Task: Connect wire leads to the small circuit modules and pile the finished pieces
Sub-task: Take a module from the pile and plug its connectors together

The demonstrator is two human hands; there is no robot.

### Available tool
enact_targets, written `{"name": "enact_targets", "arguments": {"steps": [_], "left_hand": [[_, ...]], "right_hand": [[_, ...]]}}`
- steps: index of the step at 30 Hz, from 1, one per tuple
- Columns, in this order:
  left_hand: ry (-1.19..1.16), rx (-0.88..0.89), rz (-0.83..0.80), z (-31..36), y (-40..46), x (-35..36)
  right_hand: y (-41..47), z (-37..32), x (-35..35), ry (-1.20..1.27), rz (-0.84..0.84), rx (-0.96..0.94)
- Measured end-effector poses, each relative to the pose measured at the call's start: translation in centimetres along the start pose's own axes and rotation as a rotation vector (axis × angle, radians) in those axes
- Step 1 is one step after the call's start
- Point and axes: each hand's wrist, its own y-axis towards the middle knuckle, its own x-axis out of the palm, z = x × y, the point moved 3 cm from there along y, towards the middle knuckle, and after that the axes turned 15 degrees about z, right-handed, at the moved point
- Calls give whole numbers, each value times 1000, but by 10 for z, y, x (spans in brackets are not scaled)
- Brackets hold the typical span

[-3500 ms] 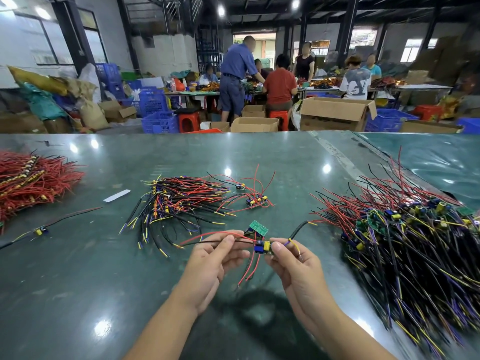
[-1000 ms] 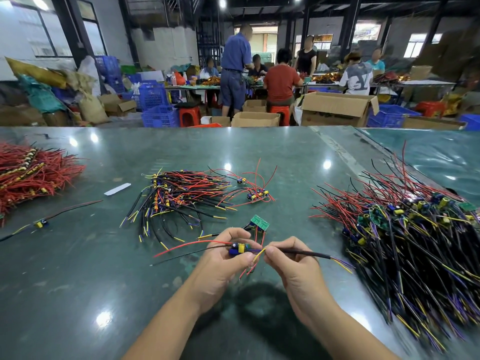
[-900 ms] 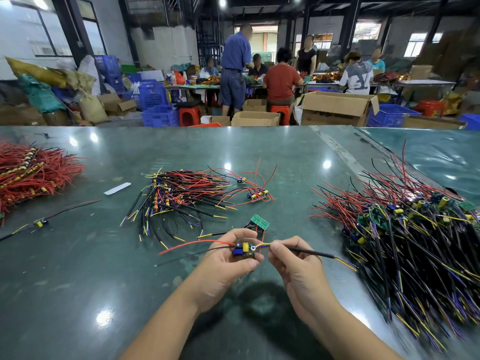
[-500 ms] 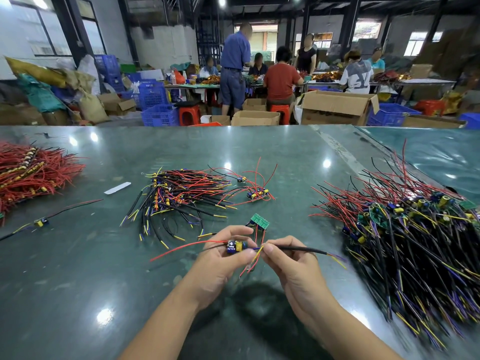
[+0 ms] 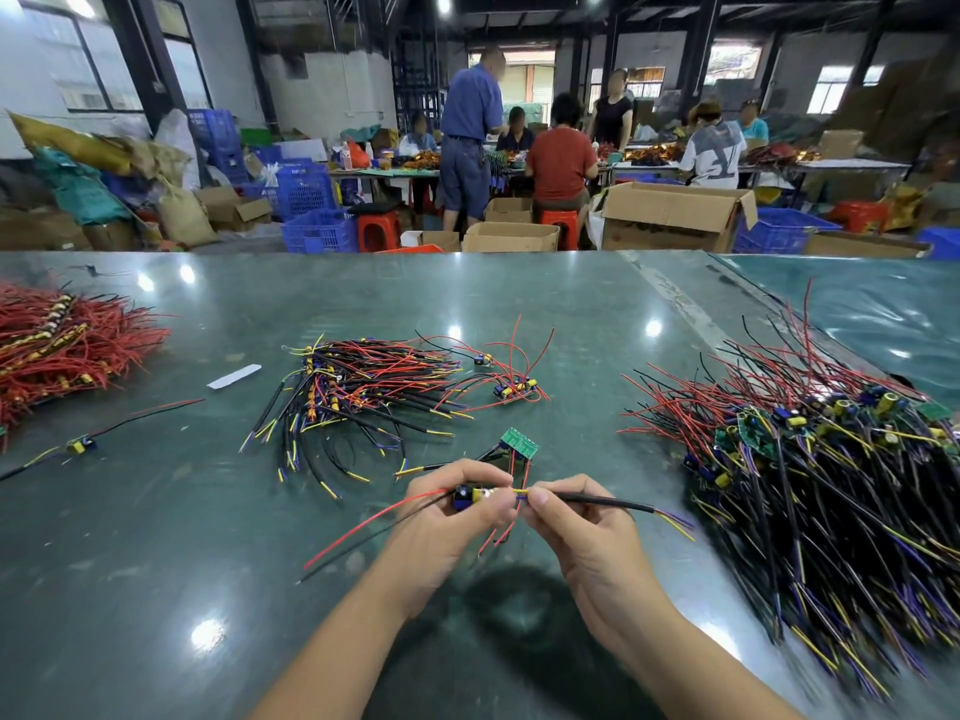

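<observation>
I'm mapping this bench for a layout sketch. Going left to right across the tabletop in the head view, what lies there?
Red wire heap → white strip → black lead bundle → left hand → right hand → big wired-module pile.

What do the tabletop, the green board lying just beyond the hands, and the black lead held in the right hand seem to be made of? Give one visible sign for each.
Tabletop: a smooth, glossy dark green sheet, perhaps plastic or coated; lamps mirror in it.
Green board: looks like rigid printed circuit laminate; flat, with pale traces.
Black lead: seemingly a flexible plastic or rubber sheath, matte; yellow and purple insulated wires emerge at its end. The right hand pinches it.
</observation>
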Motion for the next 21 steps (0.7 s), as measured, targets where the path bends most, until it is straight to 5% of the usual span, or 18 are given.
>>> {"name": "enact_targets", "arguments": {"steps": [9, 14, 21], "left_hand": [[-316, -323, -23, 0, 2, -5], [-350, -446, -70, 1, 1, -4], [-291, -455, -81, -3, 0, -3]], "right_hand": [[-4, -7, 6, 82, -174, 121], [0, -10, 6, 200, -133, 224], [5, -6, 1, 64, -22, 179]]}}
